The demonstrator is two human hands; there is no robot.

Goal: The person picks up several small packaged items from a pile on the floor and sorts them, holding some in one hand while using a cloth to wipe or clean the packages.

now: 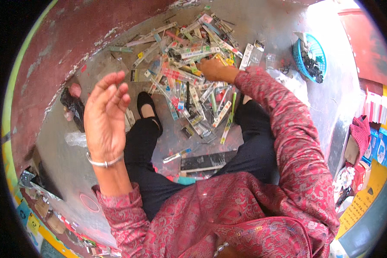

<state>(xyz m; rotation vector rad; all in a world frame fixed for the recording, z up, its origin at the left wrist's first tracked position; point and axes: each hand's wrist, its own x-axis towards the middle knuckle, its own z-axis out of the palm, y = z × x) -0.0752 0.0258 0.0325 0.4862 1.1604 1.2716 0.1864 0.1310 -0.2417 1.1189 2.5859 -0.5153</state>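
The grey floor (262, 21) is covered in its middle by a loose pile of slim packets (193, 96), strewn at many angles. A blue basket (297, 62) is set to the right of the pile, with dark material heaped inside. On the pile's near side, a flat black slab (206, 161) is laid crosswise. The left hand (105, 118) is raised to the left of the pile, its fingers loosely curled and released. The right hand (216, 70) is lowered onto the pile's right part, fingers directed leftward; whether anything is grasped by them cannot be told. At the pile's near right edge, a green strip (229, 121) is pointed toward the person, slightly slanted. Near the right fingertips, a pinkish clear packet (180, 75) is aligned left to right, its right end angled nearer. Just beyond those fingertips, a white packet (199, 53) is stretched left to right, its right end slightly farther off.
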